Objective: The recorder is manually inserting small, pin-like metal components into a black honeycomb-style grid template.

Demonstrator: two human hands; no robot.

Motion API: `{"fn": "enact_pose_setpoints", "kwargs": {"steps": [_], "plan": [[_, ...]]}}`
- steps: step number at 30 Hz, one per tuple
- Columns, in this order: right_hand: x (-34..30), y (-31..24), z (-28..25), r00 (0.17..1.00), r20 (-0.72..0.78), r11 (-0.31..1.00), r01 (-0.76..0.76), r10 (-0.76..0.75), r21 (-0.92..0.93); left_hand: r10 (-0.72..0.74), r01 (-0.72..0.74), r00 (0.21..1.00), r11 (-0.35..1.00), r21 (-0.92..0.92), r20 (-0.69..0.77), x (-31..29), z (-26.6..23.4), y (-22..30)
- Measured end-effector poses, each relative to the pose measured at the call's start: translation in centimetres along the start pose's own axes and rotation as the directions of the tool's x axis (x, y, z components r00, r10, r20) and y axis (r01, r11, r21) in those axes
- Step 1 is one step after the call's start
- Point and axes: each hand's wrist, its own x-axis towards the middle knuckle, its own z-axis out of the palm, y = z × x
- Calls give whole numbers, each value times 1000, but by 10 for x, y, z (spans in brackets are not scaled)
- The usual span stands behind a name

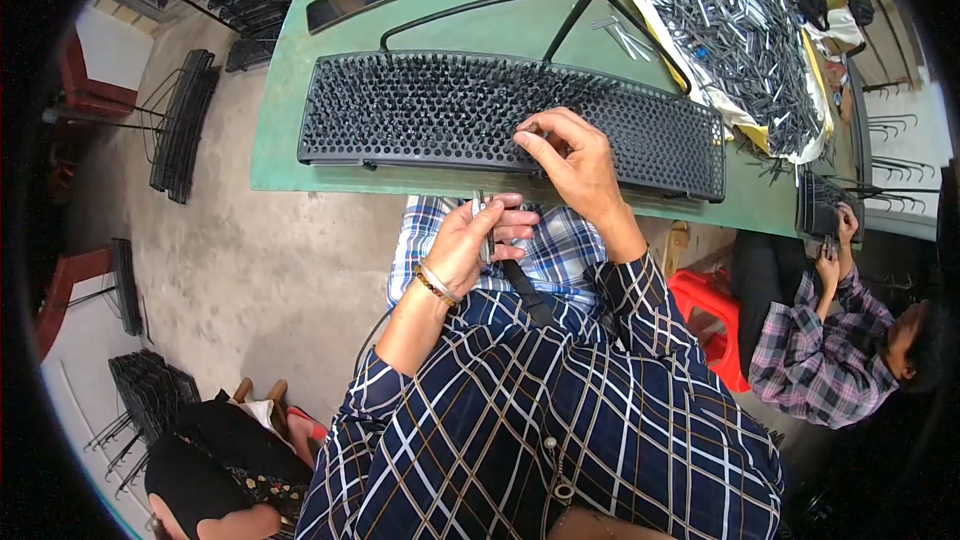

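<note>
Head view only. Right hand (570, 155) rests on the long black perforated rack (500, 120), fingertips pinched together on something small at its near-middle rows; what they pinch is too small to make out. Rack lies crosswise on the green table (290, 140), long axis left to right, directly ahead of that hand and touching it. Left hand (470, 245) sits nearer the body, over the lap, below the table edge, fingers closed around a small bundle of thin metal pins (483, 225) that stand roughly upright. Right hand is the nearer one to the rack; left hand is just apart from it.

Around: heap of loose metal pins (730, 20) on a sheet, far right of the table. Dark phone (352, 0) at the far left. Black cable arcs behind the rack. Co-worker (830, 340) seated to the right with a smaller rack. Spare racks (182, 125) lean on the floor at left.
</note>
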Motion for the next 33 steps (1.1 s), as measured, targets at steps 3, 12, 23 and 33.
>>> {"fn": "enact_pose_setpoints", "kwargs": {"steps": [3, 12, 23, 33], "plan": [[0, -2, 0, 999, 24, 1000, 28, -28, -14, -24, 24, 1000, 1000, -1, -6, 0, 1, 0], [-3, 5, -1, 996, 51, 994, 74, -70, -79, -62, 61, 998, 996, -66, -15, -2, 2, 0], [-5, 5, 9, 992, 16, 987, 125, -124, -106, -69, 72, 997, 995, -76, 41, -1, -2, -2], [-13, 16, 17, 953, -89, 944, 267, -288, -192, -74, 75, 997, 997, -27, 25, -2, 3, -3]]}}
